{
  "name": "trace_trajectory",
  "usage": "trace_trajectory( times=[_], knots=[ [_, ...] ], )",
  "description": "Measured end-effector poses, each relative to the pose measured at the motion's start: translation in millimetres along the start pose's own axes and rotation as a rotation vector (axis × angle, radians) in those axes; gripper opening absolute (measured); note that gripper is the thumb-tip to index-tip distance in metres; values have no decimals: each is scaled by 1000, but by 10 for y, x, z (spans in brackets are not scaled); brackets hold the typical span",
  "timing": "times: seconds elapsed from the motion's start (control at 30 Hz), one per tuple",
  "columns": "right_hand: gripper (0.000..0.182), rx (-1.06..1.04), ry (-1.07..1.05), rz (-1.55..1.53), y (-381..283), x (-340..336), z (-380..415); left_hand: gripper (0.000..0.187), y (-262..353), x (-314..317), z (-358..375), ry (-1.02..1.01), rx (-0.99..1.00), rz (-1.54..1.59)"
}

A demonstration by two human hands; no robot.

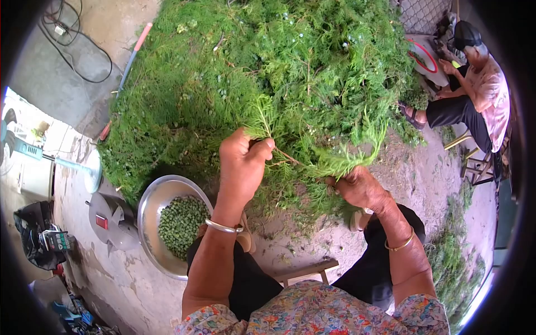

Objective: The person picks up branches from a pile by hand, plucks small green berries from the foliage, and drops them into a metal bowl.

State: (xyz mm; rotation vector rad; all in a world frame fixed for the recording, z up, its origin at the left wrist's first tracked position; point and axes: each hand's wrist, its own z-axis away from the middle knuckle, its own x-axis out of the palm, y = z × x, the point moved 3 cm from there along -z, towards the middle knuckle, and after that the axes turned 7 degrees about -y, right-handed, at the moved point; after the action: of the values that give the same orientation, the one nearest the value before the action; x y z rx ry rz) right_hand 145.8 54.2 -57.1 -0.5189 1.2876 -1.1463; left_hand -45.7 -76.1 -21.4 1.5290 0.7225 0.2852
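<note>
Both hands hold up one leafy green conifer sprig (287,157) in front of the pile. My left hand (244,156) is closed in a pinch around its stem, thumb against the fingers, with a feathery tip sticking up above. My right hand (360,188) is closed round the leafy part at the other end, its fingertips partly hidden by foliage. Behind the hands rises a large heap of cut conifer branches (234,72) dotted with pale berries. Left of my left forearm stands a metal basin (152,254) holding many small green cones or berries (181,226).
At the right another person (474,92) sits on a stool near a red-rimmed container (424,56). A fan (92,170) and a round stool with a red phone-like object (101,221) stand left. A long-handled tool (134,56) leans along the heap. Loose greenery (452,262) lies at lower right.
</note>
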Motion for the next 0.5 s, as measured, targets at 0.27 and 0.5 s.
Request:
trace_trajectory(
  times=[0.27, 0.5],
  knots=[
    [18, -55, 49, -273, -83, -151, 27, 5, -174, -1070, -90, 417, -105, 974],
    [15, -105, 92, -452, -132, -195, 27, 36, -847, -1970, 773, 643, -253, 620]
  ],
)
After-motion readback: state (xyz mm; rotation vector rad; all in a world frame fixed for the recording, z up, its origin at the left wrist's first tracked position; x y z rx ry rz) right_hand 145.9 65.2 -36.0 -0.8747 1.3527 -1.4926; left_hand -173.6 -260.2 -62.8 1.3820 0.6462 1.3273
